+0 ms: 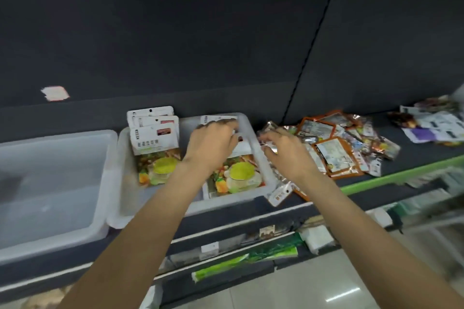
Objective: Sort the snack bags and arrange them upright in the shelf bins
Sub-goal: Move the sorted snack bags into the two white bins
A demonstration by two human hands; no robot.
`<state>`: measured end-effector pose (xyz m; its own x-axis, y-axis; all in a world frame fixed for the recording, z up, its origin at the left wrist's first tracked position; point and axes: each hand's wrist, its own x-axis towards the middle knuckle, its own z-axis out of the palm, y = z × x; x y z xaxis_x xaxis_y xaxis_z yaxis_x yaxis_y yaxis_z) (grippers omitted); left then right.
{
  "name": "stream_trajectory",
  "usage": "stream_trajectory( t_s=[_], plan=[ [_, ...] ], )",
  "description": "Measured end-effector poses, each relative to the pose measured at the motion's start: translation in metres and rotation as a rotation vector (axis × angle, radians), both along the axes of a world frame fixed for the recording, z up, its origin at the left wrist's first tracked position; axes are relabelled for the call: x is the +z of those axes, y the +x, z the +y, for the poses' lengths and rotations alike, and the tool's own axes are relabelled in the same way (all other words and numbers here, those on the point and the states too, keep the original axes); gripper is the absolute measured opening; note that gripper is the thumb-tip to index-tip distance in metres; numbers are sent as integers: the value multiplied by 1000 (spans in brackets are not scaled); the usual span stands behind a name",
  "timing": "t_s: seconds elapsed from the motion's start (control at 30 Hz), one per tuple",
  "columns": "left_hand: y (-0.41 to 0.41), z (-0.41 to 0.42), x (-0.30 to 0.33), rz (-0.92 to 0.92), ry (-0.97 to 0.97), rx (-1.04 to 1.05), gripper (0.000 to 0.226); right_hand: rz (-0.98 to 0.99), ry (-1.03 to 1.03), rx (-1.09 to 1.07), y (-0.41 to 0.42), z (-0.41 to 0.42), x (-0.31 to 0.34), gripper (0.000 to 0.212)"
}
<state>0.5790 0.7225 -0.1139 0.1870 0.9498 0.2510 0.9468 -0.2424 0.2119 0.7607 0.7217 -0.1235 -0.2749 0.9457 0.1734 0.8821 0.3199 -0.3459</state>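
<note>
— Labels readable?
— Too blurred; bags (pixel 236 178) in the right bin (pixel 258 158) show fruit art.
— Hands?
— Left hand (pixel 213 143) curls over those bags; right hand (pixel 283 150) pinches a foil pack (pixel 270 148) beside the loose pile (pixel 339 148).

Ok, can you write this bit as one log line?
left hand: holding bag top in right bin | right hand: reaching over loose bags | middle bin: bags stacked | left bin: no bags seen
</note>
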Motion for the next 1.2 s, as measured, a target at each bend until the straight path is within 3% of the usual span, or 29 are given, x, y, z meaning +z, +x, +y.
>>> stream_trajectory(
  t_s=[0.33,0.63,0.8,1.2],
  plan=[
    [265,-16,-6,-79,-196,-217,28,-93,-245,-192,265,-51,-7,26],
    [458,1,-14,-174,-292,-401,23,27,-191,-404,457,-65,-14,34],
    [543,43,-29,-293,-298,-397,22,60,-168,-472,543,-33,-19,33],
    [706,179,-35,-292,-356,-307,24,14,-167,-443,702,118,-27,40]
  ],
)
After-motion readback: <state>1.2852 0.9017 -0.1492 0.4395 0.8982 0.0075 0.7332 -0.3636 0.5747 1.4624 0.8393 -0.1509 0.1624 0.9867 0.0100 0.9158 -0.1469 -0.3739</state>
